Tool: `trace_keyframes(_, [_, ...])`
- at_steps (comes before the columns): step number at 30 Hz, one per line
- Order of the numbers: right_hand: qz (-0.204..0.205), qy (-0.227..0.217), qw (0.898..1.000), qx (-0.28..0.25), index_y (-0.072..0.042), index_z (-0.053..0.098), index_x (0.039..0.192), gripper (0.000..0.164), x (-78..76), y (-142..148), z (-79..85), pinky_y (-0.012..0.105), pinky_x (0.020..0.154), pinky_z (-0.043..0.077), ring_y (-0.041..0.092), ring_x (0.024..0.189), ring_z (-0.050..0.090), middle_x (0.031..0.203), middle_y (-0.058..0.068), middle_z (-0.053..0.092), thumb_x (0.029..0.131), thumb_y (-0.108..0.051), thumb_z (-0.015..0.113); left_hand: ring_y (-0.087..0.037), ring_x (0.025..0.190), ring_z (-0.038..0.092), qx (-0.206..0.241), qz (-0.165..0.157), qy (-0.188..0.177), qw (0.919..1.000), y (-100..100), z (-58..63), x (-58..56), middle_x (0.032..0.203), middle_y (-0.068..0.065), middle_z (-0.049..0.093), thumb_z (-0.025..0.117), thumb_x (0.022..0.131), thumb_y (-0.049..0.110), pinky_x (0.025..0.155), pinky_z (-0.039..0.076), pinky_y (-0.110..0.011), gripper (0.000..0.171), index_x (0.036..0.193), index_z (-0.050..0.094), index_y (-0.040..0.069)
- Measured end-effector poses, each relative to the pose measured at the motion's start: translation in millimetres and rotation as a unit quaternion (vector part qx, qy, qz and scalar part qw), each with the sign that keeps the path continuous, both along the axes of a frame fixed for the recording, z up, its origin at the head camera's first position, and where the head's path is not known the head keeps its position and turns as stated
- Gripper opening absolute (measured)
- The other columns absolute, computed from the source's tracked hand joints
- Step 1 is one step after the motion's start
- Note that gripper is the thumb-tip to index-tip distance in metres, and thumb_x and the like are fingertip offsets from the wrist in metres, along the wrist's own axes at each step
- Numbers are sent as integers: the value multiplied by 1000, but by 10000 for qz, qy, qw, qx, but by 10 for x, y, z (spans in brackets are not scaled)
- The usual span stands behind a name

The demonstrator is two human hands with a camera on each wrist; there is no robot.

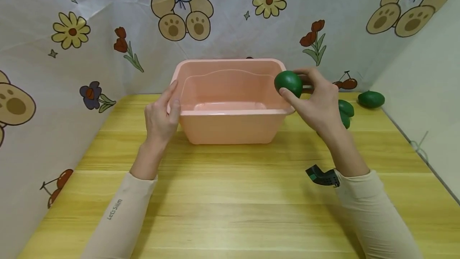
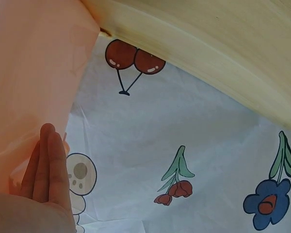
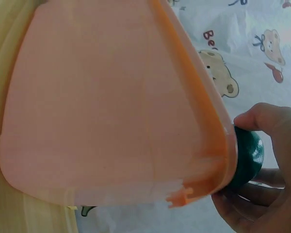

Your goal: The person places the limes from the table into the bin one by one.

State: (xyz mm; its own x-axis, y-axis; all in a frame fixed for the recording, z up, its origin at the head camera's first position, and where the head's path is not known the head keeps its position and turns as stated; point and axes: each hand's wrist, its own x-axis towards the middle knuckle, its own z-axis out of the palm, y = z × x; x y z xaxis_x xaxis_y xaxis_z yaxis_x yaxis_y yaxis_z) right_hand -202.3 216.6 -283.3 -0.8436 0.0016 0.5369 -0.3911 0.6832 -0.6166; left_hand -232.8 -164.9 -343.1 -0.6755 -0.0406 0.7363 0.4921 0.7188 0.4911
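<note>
A pink plastic basin [image 1: 233, 128] stands upright on the wooden table. My left hand [image 1: 161, 117] is at its left end; in the left wrist view the fingers [image 2: 44, 167] lie straight along the outside wall. With thumb and fingers, my right hand [image 1: 318, 101] pinches a smooth, dark green oval fruit [image 1: 288, 83] at the basin's right rim. Seen from the right wrist, that fruit sits partly behind the rim. Beyond the right hand, more green fruits [image 1: 346, 108] lie on the table, some partly hidden by the wrist.
One green fruit [image 1: 371, 99] lies apart near the table's far right corner. A cloth printed with bears and flowers [image 1: 233, 39] hangs behind and to the left. A pale wall [image 1: 431, 91] borders the right edge. A black device [image 1: 322, 176] is at the right cuff.
</note>
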Motion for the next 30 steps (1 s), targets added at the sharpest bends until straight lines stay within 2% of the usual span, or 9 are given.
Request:
trace_keyframes(4, [214, -29, 9997, 124, -10, 64, 137, 54, -20, -61, -36, 51, 100, 50, 31, 116, 67, 126, 13, 71, 91, -35, 80, -20, 46, 28, 43, 24, 5, 10000, 3, 3, -7, 52, -16, 52, 39, 96, 40, 46, 23, -35, 62, 143, 68, 12])
trace_keyframes(7, [186, -119, 9992, 338, -8, 64, 136, 54, -25, -102, -65, 57, 100, 46, 32, 121, 60, 128, 15, 67, 91, -34, 80, -19, 47, 29, 81, 44, 65, 9999, 7, 4, -17, 54, -18, 56, 39, 95, 41, 47, 23, -36, 62, 141, 69, 13])
trace_keyframes(11, [129, -181, 9980, 591, -7, 66, 134, 52, -35, -139, -112, 57, 96, 45, 32, 122, 51, 126, 15, 65, 90, -31, 80, -20, 48, 29, 81, 35, 82, 9999, 12, 3, -17, 57, -20, 59, 40, 95, 40, 47, 24, -37, 62, 141, 69, 13])
trace_keyframes(15, [311, -65, 9957, 875, -5, 66, 131, 49, -58, -139, -147, 53, 91, 44, 32, 121, 46, 124, 15, 67, 89, -29, 79, -21, 47, 28, 32, 49, 30, 10000, 13, 0, -3, 54, -18, 54, 39, 95, 40, 47, 23, -37, 62, 141, 69, 12])
trace_keyframes(19, [558, -27, 9922, 1116, -5, 66, 131, 43, -55, -97, -134, 54, 94, 42, 33, 124, 45, 125, 14, 70, 96, -29, 72, -23, 46, 28, -9, 83, -5, 10000, 10, 1, 9, 52, -17, 51, 39, 95, 39, 47, 23, -37, 62, 142, 68, 12])
trace_keyframes(24, [544, -35, 9948, 861, -5, 68, 134, 40, -46, 10, -137, 57, 102, 41, 32, 125, 49, 129, 15, 69, 105, -32, 60, -23, 46, 29, -29, 73, -40, 10000, 11, 2, 16, 52, -15, 51, 39, 95, 38, 46, 23, -38, 61, 142, 68, 11])
trace_keyframes(30, [229, 94, 9992, 320, -6, 67, 137, 43, -63, 177, -118, 59, 103, 47, 37, 120, 61, 135, 15, 67, 108, -35, 53, -23, 46, 28, -49, 74, -29, 10000, 7, 1, 14, 51, -14, 47, 39, 95, 39, 46, 22, -38, 62, 142, 68, 11])
